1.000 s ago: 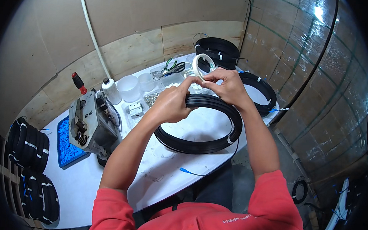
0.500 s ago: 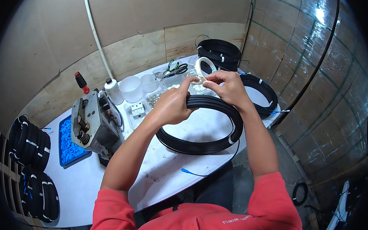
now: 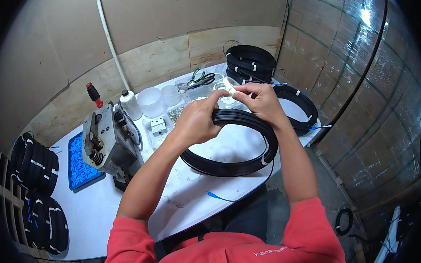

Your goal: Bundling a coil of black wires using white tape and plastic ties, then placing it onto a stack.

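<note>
My left hand [image 3: 198, 119] is closed round the far-left side of a coil of black cable [image 3: 227, 168], which tilts up from the white table. A blue connector [image 3: 212, 195] on the coil's loose end lies at the table's near edge. In my right hand [image 3: 257, 101], thumb and fingers pinch a roll of white tape [image 3: 229, 86] above the coil's far side. My left index finger reaches toward the tape, close to the right fingertips; whether it touches cannot be made out. A white tape band [image 3: 264, 159] wraps the coil at its right.
Left stands a metal hand press [image 3: 106, 138] beside a blue tray [image 3: 80, 187] of small blue parts. Clear tubs [image 3: 150, 102], a white bottle [image 3: 130, 103] and scissors [image 3: 201, 80] sit at the back. More cable coils [image 3: 250, 62] are stacked back right and at far left [image 3: 35, 163].
The tape roll has tipped from standing with its ring facing me to nearly edge-on and lower, turned by my right hand. My left hand still grips the coil, almost unmoved.
</note>
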### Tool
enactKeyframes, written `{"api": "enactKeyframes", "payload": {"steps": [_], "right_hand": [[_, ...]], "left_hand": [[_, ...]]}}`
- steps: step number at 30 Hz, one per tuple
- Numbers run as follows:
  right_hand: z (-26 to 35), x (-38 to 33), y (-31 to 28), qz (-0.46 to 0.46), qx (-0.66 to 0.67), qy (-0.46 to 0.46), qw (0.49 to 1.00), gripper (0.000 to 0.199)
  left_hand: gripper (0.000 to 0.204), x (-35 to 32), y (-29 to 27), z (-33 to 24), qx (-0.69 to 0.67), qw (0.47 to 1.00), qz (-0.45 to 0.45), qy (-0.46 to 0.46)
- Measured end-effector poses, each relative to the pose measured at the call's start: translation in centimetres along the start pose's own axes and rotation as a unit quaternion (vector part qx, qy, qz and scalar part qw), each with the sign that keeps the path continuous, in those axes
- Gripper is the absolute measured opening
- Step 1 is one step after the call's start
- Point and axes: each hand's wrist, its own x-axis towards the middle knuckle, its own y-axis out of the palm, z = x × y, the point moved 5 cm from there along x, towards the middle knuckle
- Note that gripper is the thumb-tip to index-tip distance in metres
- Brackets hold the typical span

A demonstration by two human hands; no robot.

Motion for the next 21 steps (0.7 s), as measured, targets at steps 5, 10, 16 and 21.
{"api": "enactKeyframes", "payload": {"steps": [5,10,16,21], "right_hand": [[-0.2,-0.2,0.3,0.029,0.028,0.019,0.999,0.025],[0.1,-0.1,0.5,0.077,0.069,-0.002,0.995,0.023],[0.4,0.1,0.4,0.126,0.077,-0.03,0.989,0.023],[1.0,0.4,-0.5,0.082,0.011,-0.016,0.996,0.023]], "left_hand": [[0.058,-0.2,-0.7,0.7,-0.101,0.993,-0.022,0.064],[0.045,0.9,-0.1,1.6,-0.195,0.979,-0.046,-0.035],[0.03,1.0,0.0,1.4,-0.197,0.976,-0.089,-0.032],[0.026,1.2,0.1,1.7,-0.171,0.979,-0.103,-0.029]]}}
